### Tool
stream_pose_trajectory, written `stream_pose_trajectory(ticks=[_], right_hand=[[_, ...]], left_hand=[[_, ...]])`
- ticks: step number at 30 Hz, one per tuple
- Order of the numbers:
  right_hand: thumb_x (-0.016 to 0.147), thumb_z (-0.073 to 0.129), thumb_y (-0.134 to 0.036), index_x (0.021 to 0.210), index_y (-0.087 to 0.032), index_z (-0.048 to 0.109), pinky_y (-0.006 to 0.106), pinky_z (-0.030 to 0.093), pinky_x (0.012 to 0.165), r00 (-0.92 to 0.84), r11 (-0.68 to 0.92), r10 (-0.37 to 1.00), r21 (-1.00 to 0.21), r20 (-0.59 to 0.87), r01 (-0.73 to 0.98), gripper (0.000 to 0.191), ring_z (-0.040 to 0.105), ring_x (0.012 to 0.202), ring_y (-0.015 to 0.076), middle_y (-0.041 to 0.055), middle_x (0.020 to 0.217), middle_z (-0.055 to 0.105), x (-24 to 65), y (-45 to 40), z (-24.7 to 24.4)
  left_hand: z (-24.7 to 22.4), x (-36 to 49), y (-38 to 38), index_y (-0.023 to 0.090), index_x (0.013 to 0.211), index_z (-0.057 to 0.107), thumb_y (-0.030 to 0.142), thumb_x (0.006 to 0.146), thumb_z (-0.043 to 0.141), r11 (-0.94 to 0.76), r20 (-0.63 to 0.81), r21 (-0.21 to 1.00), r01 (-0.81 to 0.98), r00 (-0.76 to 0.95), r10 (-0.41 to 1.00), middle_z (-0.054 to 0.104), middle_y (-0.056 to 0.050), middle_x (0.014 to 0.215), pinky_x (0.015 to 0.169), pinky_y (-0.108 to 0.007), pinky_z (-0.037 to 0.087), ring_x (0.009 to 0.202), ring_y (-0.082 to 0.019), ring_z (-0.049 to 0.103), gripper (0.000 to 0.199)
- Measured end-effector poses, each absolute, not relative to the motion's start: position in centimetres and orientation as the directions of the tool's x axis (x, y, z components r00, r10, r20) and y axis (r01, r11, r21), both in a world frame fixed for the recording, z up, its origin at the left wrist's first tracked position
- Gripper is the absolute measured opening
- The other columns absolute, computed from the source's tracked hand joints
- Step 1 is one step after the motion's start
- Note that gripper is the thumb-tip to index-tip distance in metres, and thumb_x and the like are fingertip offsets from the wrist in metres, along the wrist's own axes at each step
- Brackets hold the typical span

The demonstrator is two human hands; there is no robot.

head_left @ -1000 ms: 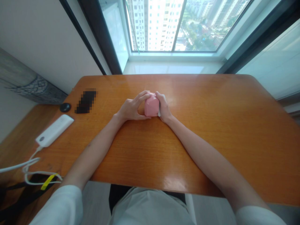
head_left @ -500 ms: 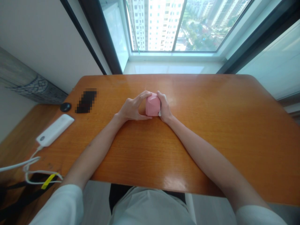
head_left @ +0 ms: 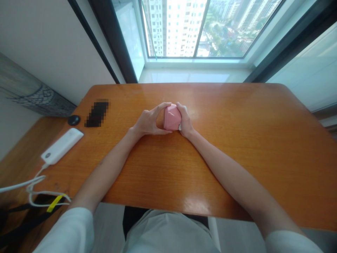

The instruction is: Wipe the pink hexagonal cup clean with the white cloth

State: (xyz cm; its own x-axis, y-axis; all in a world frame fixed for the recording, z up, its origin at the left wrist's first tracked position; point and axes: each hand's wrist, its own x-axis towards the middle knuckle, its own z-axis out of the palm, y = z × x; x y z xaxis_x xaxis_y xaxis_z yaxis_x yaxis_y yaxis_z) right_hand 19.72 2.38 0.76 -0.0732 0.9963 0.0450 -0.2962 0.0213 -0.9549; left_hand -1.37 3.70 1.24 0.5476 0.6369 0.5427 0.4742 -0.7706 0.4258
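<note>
The left hand (head_left: 147, 123) and the right hand (head_left: 185, 121) clasp a pink faceted block (head_left: 172, 117) near the middle of the table (head_left: 237, 168) — fingers (head_left: 164, 106) closed on it; a loosened grip could let it slip and tumble.

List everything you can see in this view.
wooden table: one, orange-brown, under everything below
pink faceted block: one, pink, between both hands near the table's middle
small white item: one, white, at the right hand, mostly hidden
blurred object: one, dark, far left of the table
round puck: one, black, by the table's left edge
power bank: one, white, left side of the table
cable: one, white, running from the power bank to the lower left
tag: one, yellow, on the cable's loop
strap: one, black, lower left
window: one, dark-framed, beyond the table, high-rise buildings outside
left hand: one, on the block's left
right hand: one, on the block's right
sleeves: two, white, at the lower corners
</note>
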Motion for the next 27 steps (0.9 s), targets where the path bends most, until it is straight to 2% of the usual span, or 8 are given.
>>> stream_pose_trajectory(ticks=[3,5,9,20,21,23,25,27], right_hand=[[0.09,0.072,-0.097,0.082,-0.027,0.063,0.034,0.045,0.068,0.005,0.065,0.998,-0.941,0.068,-0.331,0.071,0.051,0.074,0.0172,-0.0009,0.079,0.057,19.6,2.4,0.6],[0.091,0.073,-0.097,0.082,-0.027,0.065,0.034,0.045,0.068,-0.019,0.062,0.997,-0.944,0.072,-0.323,0.07,0.051,0.074,0.0176,-0.0006,0.079,0.058,19.6,2.4,0.5],[0.089,0.072,-0.098,0.08,-0.028,0.064,0.033,0.045,0.067,-0.082,0.035,0.995,-0.948,0.064,-0.318,0.071,0.05,0.073,0.0177,-0.0014,0.077,0.057,19.5,2.3,0.5],[0.094,0.073,-0.093,0.077,-0.027,0.06,0.032,0.043,0.068,-0.066,0.089,0.991,-0.945,0.115,-0.313,0.069,0.048,0.072,0.0162,-0.0025,0.076,0.053,19.5,2.5,0.1],[0.094,0.073,-0.093,0.077,-0.027,0.06,0.032,0.043,0.068,-0.058,0.096,0.991,-0.947,0.12,-0.307,0.069,0.048,0.072,0.0162,-0.0025,0.077,0.053,19.5,2.5,0.1],[0.094,0.074,-0.092,0.076,-0.027,0.06,0.033,0.043,0.068,-0.043,0.111,0.991,-0.949,0.13,-0.296,0.069,0.048,0.073,0.016,-0.0023,0.077,0.053,19.5,2.4,0.2],[0.093,0.077,-0.09,0.076,-0.026,0.06,0.033,0.043,0.068,-0.029,0.121,0.99,-0.949,0.135,-0.292,0.068,0.048,0.073,0.0158,-0.0021,0.077,0.054,19.6,2.2,0.3],[0.094,0.078,-0.089,0.076,-0.026,0.061,0.033,0.042,0.068,-0.019,0.121,0.991,-0.946,0.132,-0.302,0.068,0.048,0.073,0.0155,-0.0022,0.076,0.054,19.5,2.2,0.4]], left_hand=[[1.4,-1.2,3.6,0.023,0.172,0.055,0.079,0.076,0.1,-0.737,0.507,0.464,0.492,0.534,0.676,0.087,-0.015,0.134,0.085,-0.038,0.066,0.109,-0.035,0.089,0.12],[1.1,-1.2,3.8,0.024,0.171,0.054,0.079,0.076,0.099,-0.707,0.479,0.507,0.492,0.521,0.707,0.088,-0.012,0.127,0.077,-0.036,0.063,0.088,-0.028,0.086,0.119],[-0.1,-1.3,4.5,0.023,0.169,0.051,0.085,0.087,0.085,-0.67,0.441,0.596,0.442,0.518,0.733,0.088,-0.005,0.107,0.063,-0.03,0.053,0.058,-0.016,0.068,0.108],[-1.1,-1.5,5.0,0.02,0.17,0.051,0.091,0.089,0.079,-0.676,0.451,0.57,0.467,0.511,0.732,0.075,0.005,0.078,0.063,-0.03,0.051,0.059,-0.02,0.068,0.111],[-1.1,-1.5,4.9,0.02,0.171,0.051,0.093,0.089,0.078,-0.681,0.456,0.553,0.48,0.51,0.73,0.078,0.002,0.084,0.065,-0.031,0.053,0.063,-0.021,0.072,0.113],[-0.9,-1.5,4.7,0.022,0.172,0.052,0.098,0.087,0.075,-0.698,0.487,0.509,0.503,0.501,0.716,0.086,-0.01,0.117,0.073,-0.035,0.06,0.089,-0.029,0.083,0.117],[-0.7,-1.4,4.4,0.024,0.176,0.05,0.102,0.087,0.073,-0.726,0.531,0.467,0.504,0.497,0.687,0.074,-0.02,0.158,0.081,-0.038,0.065,0.121,-0.037,0.084,0.12],[-0.6,-1.4,4.1,0.028,0.18,0.044,0.098,0.094,0.069,-0.765,0.572,0.435,0.475,0.51,0.642,0.061,-0.022,0.176,0.086,-0.04,0.067,0.139,-0.04,0.078,0.114]])
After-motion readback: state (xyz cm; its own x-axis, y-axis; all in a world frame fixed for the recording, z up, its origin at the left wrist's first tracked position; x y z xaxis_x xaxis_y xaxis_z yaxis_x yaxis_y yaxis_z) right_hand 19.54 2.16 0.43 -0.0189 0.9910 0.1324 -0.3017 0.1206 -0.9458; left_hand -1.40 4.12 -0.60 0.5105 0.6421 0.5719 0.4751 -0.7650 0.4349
